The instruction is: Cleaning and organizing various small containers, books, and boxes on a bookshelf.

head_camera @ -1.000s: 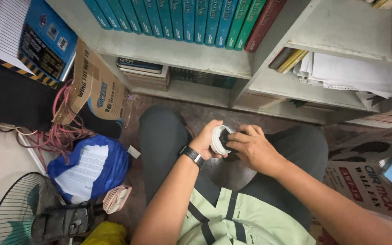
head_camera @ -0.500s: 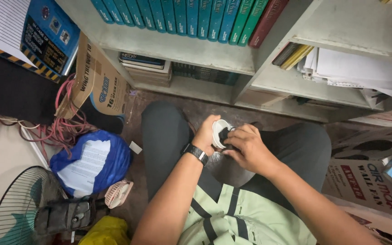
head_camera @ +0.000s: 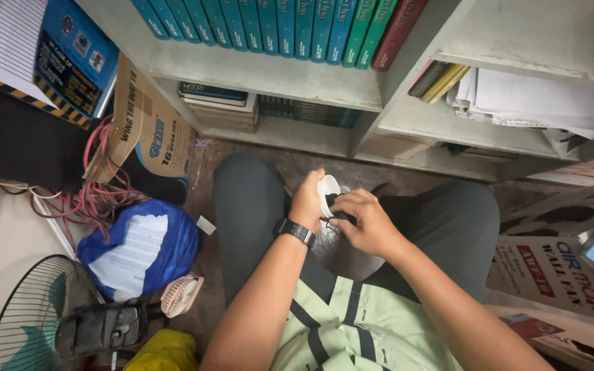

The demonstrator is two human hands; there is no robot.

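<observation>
I sit on the floor with my knees in dark grey trousers (head_camera: 249, 206) spread in front of a shelf. My left hand (head_camera: 308, 200), with a black watch (head_camera: 294, 231) on the wrist, grips a small round white part (head_camera: 327, 188) with a raised rim. My right hand (head_camera: 360, 221) closes on a small black piece (head_camera: 333, 203) pressed against that white part. Both hands meet above my lap, over a clear plastic bag (head_camera: 342, 253) lying between my legs.
A grey bookshelf (head_camera: 372, 130) with teal and green books (head_camera: 276, 24) and stacked papers (head_camera: 537, 103) stands ahead. Left: a cardboard box (head_camera: 149, 137), red cables (head_camera: 97, 199), a blue bag (head_camera: 142, 247), a small pink fan (head_camera: 181, 294), a standing fan grille (head_camera: 22, 316). Right: printed cartons (head_camera: 558, 275).
My view has shifted slightly, so the hands sit a little lower in frame. The white part has tilted more on edge, and my right fingers have closed further over the black piece.
</observation>
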